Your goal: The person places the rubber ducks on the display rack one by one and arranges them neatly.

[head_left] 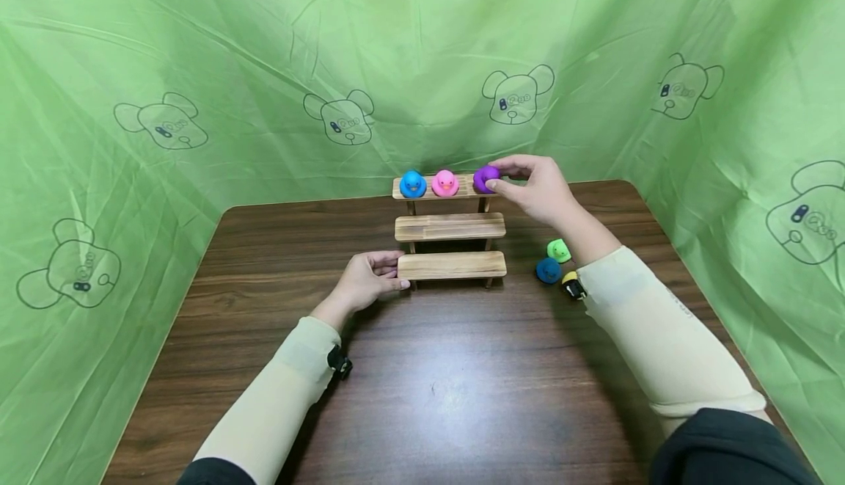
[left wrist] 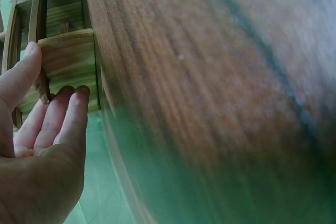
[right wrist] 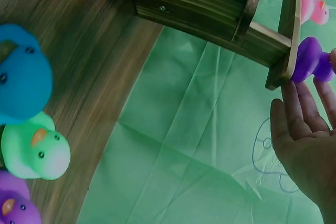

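A three-tier wooden display stand (head_left: pixel 450 227) stands at the back of the table. On its top tier sit a blue rubber duck (head_left: pixel 413 185) and a pink rubber duck (head_left: pixel 445 183). My right hand (head_left: pixel 538 188) pinches a purple rubber duck (head_left: pixel 487 178) between thumb and fingers, at the right end of that tier. In the right wrist view the purple duck (right wrist: pixel 311 61) rests against the top board. My left hand (head_left: pixel 364 279) grips the left end of the lowest tier, its thumb (left wrist: pixel 29 61) on the board's edge and fingertips (left wrist: pixel 79 95) beneath.
Right of the stand, by my right sleeve, lie a green duck (head_left: pixel 558 251), a darker blue duck (head_left: pixel 548 271) and a yellow-and-black toy (head_left: pixel 573 285). Another purple duck (right wrist: pixel 18 203) shows in the right wrist view. Green cloth (head_left: pixel 422 67) hangs behind and beside the brown table (head_left: pixel 422 389).
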`<state>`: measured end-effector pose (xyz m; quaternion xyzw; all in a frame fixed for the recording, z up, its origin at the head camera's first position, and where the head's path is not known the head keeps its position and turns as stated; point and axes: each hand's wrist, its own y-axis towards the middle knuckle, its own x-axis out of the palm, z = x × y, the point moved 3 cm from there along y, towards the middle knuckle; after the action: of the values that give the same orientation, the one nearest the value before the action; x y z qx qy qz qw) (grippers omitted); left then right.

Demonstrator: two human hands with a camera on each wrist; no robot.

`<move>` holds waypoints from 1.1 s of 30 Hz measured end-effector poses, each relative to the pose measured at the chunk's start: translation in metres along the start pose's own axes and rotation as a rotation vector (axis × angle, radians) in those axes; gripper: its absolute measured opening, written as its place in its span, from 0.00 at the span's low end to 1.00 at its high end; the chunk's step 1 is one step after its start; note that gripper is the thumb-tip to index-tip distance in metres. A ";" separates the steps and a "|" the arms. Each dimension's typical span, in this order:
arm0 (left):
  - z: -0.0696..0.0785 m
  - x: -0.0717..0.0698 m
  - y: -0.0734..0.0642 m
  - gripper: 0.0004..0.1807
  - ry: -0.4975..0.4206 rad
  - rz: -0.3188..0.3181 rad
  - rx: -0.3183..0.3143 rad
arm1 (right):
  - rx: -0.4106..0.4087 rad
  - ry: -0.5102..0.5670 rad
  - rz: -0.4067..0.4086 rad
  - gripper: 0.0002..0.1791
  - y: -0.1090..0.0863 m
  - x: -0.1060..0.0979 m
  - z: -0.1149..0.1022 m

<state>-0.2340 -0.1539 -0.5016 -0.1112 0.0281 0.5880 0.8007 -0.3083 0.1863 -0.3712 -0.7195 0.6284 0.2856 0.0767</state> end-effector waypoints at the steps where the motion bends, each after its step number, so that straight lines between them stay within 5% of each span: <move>1: 0.000 0.000 0.000 0.33 -0.003 0.003 0.004 | 0.000 -0.001 -0.005 0.22 0.001 0.001 -0.001; 33: 0.000 0.000 -0.001 0.32 0.002 0.012 0.018 | 0.019 -0.044 -0.038 0.24 0.005 0.013 -0.001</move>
<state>-0.2336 -0.1544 -0.5017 -0.1043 0.0349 0.5923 0.7982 -0.3123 0.1740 -0.3756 -0.7243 0.6153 0.2938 0.1026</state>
